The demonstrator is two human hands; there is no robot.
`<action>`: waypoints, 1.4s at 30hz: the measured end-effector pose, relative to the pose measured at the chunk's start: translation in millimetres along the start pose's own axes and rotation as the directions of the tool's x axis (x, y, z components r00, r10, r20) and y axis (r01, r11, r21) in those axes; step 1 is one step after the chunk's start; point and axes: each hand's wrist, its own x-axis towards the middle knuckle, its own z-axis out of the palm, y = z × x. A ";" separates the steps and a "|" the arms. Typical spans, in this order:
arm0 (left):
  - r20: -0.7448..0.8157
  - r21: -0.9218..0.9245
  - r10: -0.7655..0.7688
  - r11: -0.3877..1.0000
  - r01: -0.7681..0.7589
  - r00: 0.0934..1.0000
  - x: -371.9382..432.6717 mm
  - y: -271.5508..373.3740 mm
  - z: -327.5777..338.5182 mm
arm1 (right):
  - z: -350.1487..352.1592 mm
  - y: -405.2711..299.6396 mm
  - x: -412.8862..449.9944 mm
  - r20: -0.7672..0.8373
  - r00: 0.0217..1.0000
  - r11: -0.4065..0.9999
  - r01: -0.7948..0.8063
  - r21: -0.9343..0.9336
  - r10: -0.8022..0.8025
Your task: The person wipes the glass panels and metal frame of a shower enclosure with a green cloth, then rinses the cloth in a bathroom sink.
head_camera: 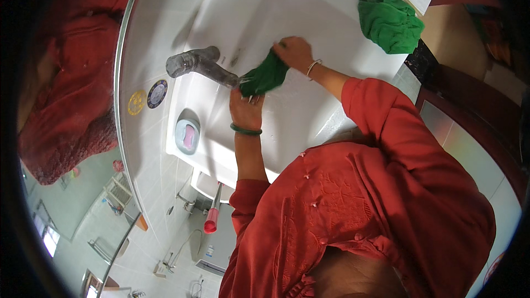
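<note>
A wet dark green cloth [267, 75] is stretched between my hands over the white sink basin [285, 128]. My left hand [246, 109], with a green bangle at its wrist, grips the cloth's lower end just below the spout of the grey metal faucet [203, 64]. Water runs from the spout onto the cloth. My right hand [295, 53], wearing a silver-coloured bangle, pinches the upper end. Another green cloth [391, 22] lies bunched on the sink's far right rim, apart from my hands.
A soap dish [187, 135] with pink soap sits on the ledge left of my left hand. Two round stickers [147, 98] are on the tiled wall beside a large mirror [74, 91]. A pink-ended handle [211, 220] stands below the sink's left edge.
</note>
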 end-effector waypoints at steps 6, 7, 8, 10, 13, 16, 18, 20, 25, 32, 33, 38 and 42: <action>-0.333 -0.046 -0.233 0.972 0.231 0.914 -5.5 -14.7 -28.9 | 17.2 13.8 -35.7 0.317 0.867 0.884 0.444 -0.146 -0.384; -0.311 -0.058 -0.243 0.970 0.237 0.919 -8.9 -15.8 -34.9 | 12.9 7.9 -34.9 0.321 0.863 0.883 0.450 -0.135 -0.390; -0.273 -0.065 -0.254 0.967 0.245 0.928 -9.0 -16.5 -36.2 | 4.7 6.7 -30.4 0.431 0.851 0.924 0.370 -0.091 -0.299; -0.230 -0.085 -0.265 0.964 0.252 0.936 -9.2 -18.2 -28.7 | -3.0 14.4 -15.7 0.300 0.954 0.999 0.019 -0.031 -0.009; -0.152 -0.110 -0.280 0.958 0.265 0.948 -9.0 -22.1 5.6 | 10.3 19.1 -31.2 -0.043 0.980 0.981 0.192 -0.037 -0.194; 0.081 -0.256 -0.236 0.934 0.249 0.968 15.3 -10.6 -46.2 | 25.3 -58.8 -83.6 0.182 0.831 0.828 0.452 0.331 -0.526; 0.282 -0.217 -0.175 0.946 0.240 0.943 5.1 -11.4 -12.0 | 11.1 -75.4 -111.2 0.278 0.869 0.885 0.305 0.351 -0.409; 0.239 -0.348 -0.297 0.863 0.367 0.924 -2.9 -0.2 1.6 | -14.0 -97.7 -127.4 0.333 0.840 0.875 0.291 0.388 -0.427; 0.542 -0.462 -0.344 0.641 0.614 0.767 14.3 -7.4 -37.3 | -11.4 -117.7 -149.2 0.138 0.697 0.649 0.553 0.522 -0.704; 0.337 0.305 0.086 0.932 -0.195 0.938 29.5 -44.2 -45.6 | 8.0 -82.1 -89.0 -0.112 0.840 0.746 0.526 0.408 -0.530; 0.362 0.444 0.010 0.877 -0.182 0.932 29.6 -41.2 -41.7 | 7.6 -80.1 -84.4 -0.086 0.886 0.785 0.446 0.430 -0.456; 0.305 0.021 -0.101 0.995 0.100 0.947 8.9 -37.2 -6.9 | 14.6 -59.2 -64.2 -0.059 0.938 0.848 0.336 0.410 -0.343; -0.088 -0.092 -0.244 0.967 0.236 0.966 -17.0 -19.7 34.5 | 13.1 -23.6 -42.1 0.191 0.977 0.929 0.014 0.370 -0.091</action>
